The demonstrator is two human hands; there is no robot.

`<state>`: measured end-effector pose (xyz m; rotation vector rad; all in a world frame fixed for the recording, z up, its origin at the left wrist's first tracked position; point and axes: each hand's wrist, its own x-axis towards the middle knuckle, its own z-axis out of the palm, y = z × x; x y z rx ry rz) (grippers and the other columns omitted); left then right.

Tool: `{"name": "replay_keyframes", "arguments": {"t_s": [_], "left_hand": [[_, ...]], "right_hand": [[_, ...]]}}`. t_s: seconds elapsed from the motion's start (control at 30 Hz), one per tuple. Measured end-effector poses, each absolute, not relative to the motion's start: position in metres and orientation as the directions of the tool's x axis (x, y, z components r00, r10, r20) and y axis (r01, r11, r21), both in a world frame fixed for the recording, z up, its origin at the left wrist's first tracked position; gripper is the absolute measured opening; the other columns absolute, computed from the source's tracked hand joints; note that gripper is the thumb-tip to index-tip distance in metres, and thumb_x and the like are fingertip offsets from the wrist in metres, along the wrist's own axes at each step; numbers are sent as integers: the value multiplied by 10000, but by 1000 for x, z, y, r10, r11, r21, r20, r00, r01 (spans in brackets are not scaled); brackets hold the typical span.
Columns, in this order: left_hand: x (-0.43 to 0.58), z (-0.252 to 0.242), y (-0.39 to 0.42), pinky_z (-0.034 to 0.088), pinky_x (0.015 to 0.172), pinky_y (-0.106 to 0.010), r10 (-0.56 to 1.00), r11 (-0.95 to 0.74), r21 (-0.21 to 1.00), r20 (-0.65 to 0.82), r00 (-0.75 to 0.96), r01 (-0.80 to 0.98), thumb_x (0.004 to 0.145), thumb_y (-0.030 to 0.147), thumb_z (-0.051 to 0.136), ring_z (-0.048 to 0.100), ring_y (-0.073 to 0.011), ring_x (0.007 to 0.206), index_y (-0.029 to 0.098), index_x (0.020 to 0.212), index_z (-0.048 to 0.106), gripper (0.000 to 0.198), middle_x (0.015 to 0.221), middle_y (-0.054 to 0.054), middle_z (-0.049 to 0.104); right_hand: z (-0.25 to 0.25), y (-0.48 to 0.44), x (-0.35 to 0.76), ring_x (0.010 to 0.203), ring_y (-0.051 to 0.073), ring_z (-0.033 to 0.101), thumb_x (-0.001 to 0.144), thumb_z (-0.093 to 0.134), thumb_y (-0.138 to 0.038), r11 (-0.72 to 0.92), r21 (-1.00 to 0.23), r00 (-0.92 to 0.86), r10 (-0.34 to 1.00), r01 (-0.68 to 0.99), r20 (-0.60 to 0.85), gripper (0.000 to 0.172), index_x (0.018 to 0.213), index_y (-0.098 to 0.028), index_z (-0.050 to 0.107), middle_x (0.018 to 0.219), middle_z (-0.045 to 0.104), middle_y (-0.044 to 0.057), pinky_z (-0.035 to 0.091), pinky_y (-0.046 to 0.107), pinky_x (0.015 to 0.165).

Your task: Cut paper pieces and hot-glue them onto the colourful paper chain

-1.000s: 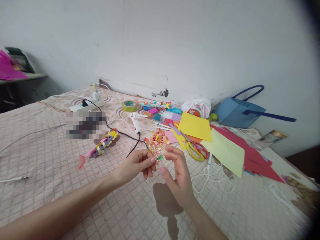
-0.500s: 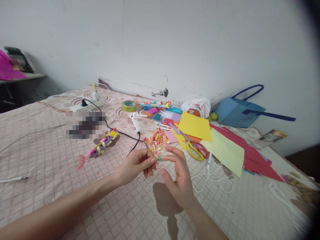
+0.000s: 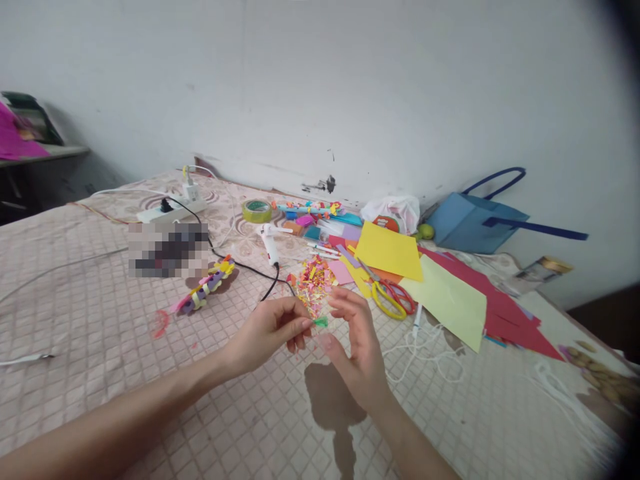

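My left hand (image 3: pixel 280 325) is closed in a pinch on a small green tuft (image 3: pixel 321 321), whose fanned end sticks out past the fingertips. What it is made of is too small to tell. My right hand (image 3: pixel 356 347) is just to the right of the tuft, thumb and fingers apart and curved towards it, holding nothing. Beyond both hands lies a heap of small coloured paper scraps (image 3: pixel 316 279). Both hands are held above the quilted cloth (image 3: pixel 240 413), with a shadow below them.
A white glue gun (image 3: pixel 270 245) with a black cord stands behind the scraps. Scissors (image 3: pixel 390 299), a yellow sheet (image 3: pixel 389 250) and white string (image 3: pixel 430 353) lie right. A decorated purple stick (image 3: pixel 206 293), power strip (image 3: pixel 173 209) and blurred patch are left; a blue bag (image 3: pixel 477 223) stands back right.
My right fingers have drawn slightly away from the green tuft, which now looks more fanned out. My left hand keeps its pinch in nearly the same place.
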<state>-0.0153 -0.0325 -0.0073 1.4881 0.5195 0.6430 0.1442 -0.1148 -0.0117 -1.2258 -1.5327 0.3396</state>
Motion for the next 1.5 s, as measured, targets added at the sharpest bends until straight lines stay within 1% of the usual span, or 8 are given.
{"name": "replay_keyframes", "arguments": {"t_s": [0.17,0.3,0.5,0.63,1.0,1.17,1.3,1.5], "left_hand": [[-16,-7,-33,449,490,-180,705,-78,996,88,703,-46,838,355,572,548,-74,525,117,771,549,248,613,8,570],[-15,-6,-32,453,494,-183,729,-107,994,97,678,-28,840,354,570,547,-77,525,120,773,552,243,611,4,577],[-16,-7,-31,464,508,-190,728,-125,992,108,677,-24,844,337,567,553,-82,542,119,781,561,227,637,-4,583],[-16,-8,-32,472,518,-202,730,-132,991,110,674,-18,846,334,562,548,-84,544,121,782,553,223,635,0,573],[-16,-4,-34,455,505,-192,729,-233,971,143,670,46,848,304,551,544,-85,548,121,772,565,199,636,0,565],[-16,-3,-37,451,509,-190,705,-333,940,193,683,78,851,285,541,543,-86,548,130,764,576,181,627,3,559],[-15,-2,-36,449,496,-183,710,-266,963,160,685,51,846,299,546,543,-83,534,132,745,568,197,612,8,561],[-16,-3,-33,470,507,-195,737,-247,968,162,657,38,838,321,560,549,-85,536,125,753,566,214,627,3,573]], "right_hand": [[-10,-118,144,1248,268,369,805,569,-204,450,-696,85,804,559,588,174,974,-239,540,1271,434,76,303,494,1032],[-8,-120,144,1235,278,378,797,568,-188,481,-676,39,799,558,600,122,906,-238,542,1252,450,74,347,496,991],[-7,-119,143,1237,284,380,793,580,-197,448,-666,65,800,597,596,230,1013,-246,536,1276,435,87,328,517,1006],[-8,-120,144,1220,278,402,807,563,-203,455,-701,71,810,549,582,84,880,-236,537,1257,456,79,361,504,981],[-9,-117,140,1229,280,380,782,604,-189,444,-612,40,788,654,614,304,1066,-255,516,1273,416,84,331,516,1011],[-9,-116,138,1226,270,384,793,558,-123,440,-573,17,783,692,621,237,987,-251,510,1266,413,83,357,499,986],[-10,-115,141,1223,271,390,779,533,-83,431,-573,7,795,697,607,178,860,-239,509,1293,390,74,381,480,955],[-6,-116,144,1239,271,368,786,543,-106,435,-552,26,768,712,639,158,862,-232,486,1228,433,84,346,482,983]]}}
